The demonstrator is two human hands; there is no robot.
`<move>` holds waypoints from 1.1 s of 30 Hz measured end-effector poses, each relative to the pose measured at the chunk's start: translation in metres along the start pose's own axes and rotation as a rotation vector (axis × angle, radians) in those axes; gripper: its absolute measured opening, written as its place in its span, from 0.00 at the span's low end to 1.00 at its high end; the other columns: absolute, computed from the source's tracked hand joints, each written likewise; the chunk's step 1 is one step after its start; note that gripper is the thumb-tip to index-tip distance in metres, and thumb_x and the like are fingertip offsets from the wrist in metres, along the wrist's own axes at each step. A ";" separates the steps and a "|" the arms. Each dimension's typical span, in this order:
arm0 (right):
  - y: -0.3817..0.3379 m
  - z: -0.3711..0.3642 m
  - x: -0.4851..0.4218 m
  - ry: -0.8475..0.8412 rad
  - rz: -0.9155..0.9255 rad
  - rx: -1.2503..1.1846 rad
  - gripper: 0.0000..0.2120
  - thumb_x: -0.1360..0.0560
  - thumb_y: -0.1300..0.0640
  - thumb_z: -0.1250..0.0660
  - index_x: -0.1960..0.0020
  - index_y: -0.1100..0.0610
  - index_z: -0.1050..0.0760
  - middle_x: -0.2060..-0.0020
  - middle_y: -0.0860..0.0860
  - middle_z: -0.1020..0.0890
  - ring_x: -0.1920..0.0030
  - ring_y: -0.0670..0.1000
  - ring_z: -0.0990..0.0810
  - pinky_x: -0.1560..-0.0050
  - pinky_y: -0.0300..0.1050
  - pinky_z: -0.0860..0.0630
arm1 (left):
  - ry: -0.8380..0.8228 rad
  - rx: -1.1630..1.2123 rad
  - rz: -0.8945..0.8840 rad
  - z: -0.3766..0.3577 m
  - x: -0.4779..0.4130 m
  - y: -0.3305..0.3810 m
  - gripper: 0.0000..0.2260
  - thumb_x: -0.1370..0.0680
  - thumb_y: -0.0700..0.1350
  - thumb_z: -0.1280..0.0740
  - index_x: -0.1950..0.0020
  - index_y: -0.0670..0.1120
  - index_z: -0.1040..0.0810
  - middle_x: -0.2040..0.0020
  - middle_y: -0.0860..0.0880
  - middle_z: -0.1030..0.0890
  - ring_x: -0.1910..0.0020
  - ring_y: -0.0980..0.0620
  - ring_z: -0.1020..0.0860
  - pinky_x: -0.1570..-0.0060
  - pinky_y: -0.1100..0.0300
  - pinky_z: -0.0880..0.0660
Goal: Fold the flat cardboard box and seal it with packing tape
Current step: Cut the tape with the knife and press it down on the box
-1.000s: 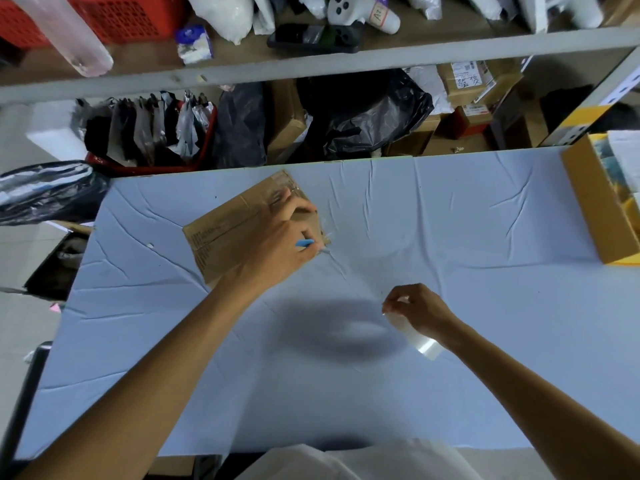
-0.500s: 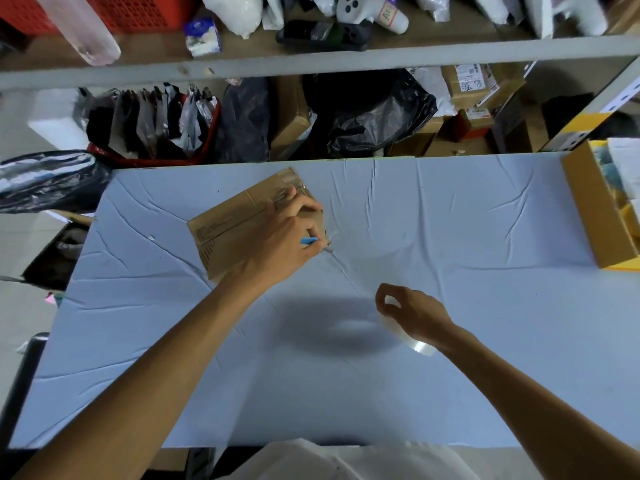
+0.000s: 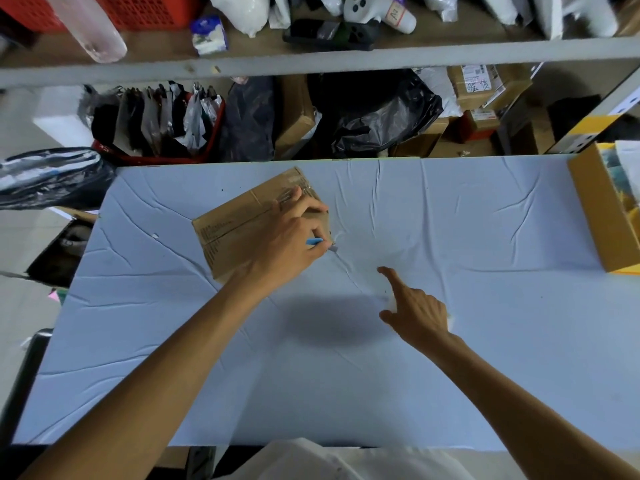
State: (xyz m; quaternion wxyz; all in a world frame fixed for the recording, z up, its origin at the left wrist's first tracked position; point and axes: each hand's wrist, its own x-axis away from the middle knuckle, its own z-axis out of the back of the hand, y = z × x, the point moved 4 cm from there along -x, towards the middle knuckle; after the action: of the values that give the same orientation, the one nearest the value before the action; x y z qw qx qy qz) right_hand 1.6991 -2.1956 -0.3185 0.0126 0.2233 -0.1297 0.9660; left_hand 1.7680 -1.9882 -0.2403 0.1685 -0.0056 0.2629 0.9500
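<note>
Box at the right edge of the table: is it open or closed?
Open. The box has no lid over it, and light-coloured items show inside, above its brown wall.

Head view: forward-down, close over table [image 3: 485, 375].

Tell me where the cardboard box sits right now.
In the head view, the cardboard box lies left of centre on the blue table, under the left hand gripping a blue tool.
</note>
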 end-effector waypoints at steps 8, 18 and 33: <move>-0.004 0.015 -0.010 0.114 0.006 -0.258 0.14 0.25 0.45 0.36 0.40 0.44 0.29 0.49 0.53 0.18 0.50 0.58 0.21 0.56 0.45 0.32 | 0.012 0.021 0.002 0.002 -0.001 -0.002 0.06 0.29 0.41 0.27 0.64 0.42 0.21 0.41 0.50 0.23 0.27 0.46 0.37 0.35 0.57 0.45; -0.007 0.016 -0.009 0.128 0.137 -0.419 0.25 0.29 0.60 0.29 0.35 0.52 0.32 0.43 0.55 0.20 0.48 0.59 0.22 0.54 0.44 0.27 | 0.013 0.026 -0.027 -0.003 0.002 -0.006 0.06 0.29 0.41 0.26 0.65 0.44 0.21 0.39 0.49 0.23 0.26 0.44 0.38 0.32 0.43 0.37; 0.004 -0.039 -0.002 -0.008 0.173 -0.037 0.33 0.30 0.61 0.28 0.31 0.57 0.42 0.43 0.58 0.22 0.50 0.61 0.21 0.55 0.51 0.24 | -0.197 0.420 0.464 -0.118 0.100 -0.060 0.07 0.28 0.48 0.26 0.61 0.49 0.23 0.66 0.55 0.22 0.66 0.57 0.24 0.63 0.56 0.27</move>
State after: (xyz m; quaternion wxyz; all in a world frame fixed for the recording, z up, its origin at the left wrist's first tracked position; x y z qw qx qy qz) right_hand 1.6841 -2.1896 -0.3540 -0.0675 0.2149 -0.1666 0.9599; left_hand 1.6833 -1.9676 -0.3815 -0.0302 0.1810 0.4300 0.8840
